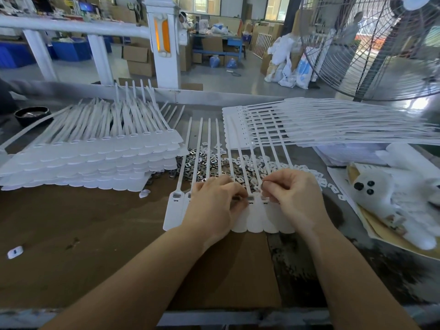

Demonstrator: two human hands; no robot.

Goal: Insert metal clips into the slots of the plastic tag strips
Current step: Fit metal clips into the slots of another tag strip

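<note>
Mid-frame, the left hand (214,201) and right hand (289,196) pinch small metal clips over the tag strip (256,222); next, push each clip into its slot.

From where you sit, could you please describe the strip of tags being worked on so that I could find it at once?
Start at the tall stack of white plastic tag sheets on the left of the brown cardboard-covered table. Right of it, nearer you, one white tag strip lies alone under both hands, its thin tails crossing the loose metal clips.
</note>
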